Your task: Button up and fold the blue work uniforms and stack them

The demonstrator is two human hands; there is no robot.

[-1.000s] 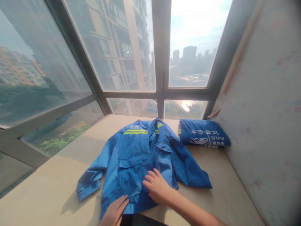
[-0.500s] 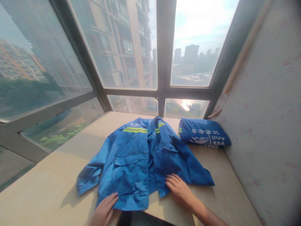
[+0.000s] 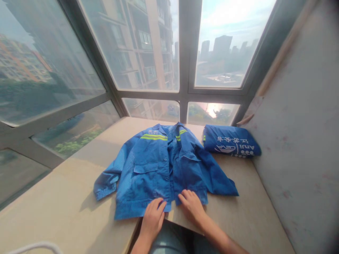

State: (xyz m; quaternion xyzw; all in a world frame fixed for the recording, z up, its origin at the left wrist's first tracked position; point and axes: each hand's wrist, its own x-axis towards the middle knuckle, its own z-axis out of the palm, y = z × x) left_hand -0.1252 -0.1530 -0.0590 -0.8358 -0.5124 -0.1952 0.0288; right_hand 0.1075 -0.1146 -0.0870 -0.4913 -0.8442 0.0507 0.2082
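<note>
A blue work jacket (image 3: 159,165) with yellow-green reflective stripes lies front up on a beige window ledge (image 3: 66,211), collar toward the window, sleeves spread out. My left hand (image 3: 152,219) rests on the bottom hem of the left front panel, fingers bent onto the cloth. My right hand (image 3: 192,206) lies on the hem of the right front panel, fingers stretched forward. The two hands sit close together on either side of the front opening.
A folded blue garment with white lettering (image 3: 231,145) lies at the far right corner against the wall (image 3: 299,141). Large windows (image 3: 148,53) bound the ledge at the back and left. A white curved object (image 3: 34,246) shows at the bottom left.
Both hands moved inward along the hem toward the jacket's front opening. The jacket fronts now lie closer together, and the camera tilted slightly.
</note>
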